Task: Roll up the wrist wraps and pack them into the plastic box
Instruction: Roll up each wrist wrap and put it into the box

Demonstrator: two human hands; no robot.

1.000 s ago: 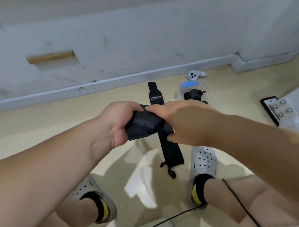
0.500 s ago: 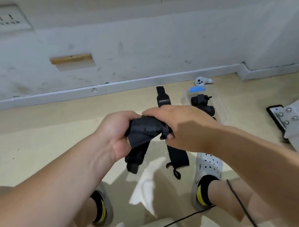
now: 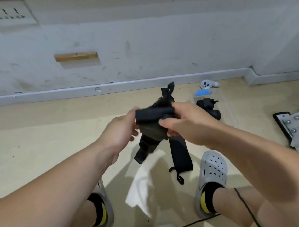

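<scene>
Above the tan floor [image 3: 40, 140], between the knees, a black wrist wrap [image 3: 154, 113] is held up by both hands. The left hand [image 3: 121, 131] pinches the left end of its rolled part, and the right hand [image 3: 187, 124] grips the right end with thumb and curled fingers. An unrolled tail hangs down to the left, clear of the floor. A second wrap [image 3: 180, 154] lies flat and lengthwise under the hands, its thin loop at the near end, just beside the grey clog [image 3: 213, 167]. To the right stands the clear plastic box [image 3: 224, 100] (its walls are hard to trace), with a rolled wrap [image 3: 208, 106] already inside. A white controller [image 3: 207, 84] lies beyond it by the baseboard.
</scene>
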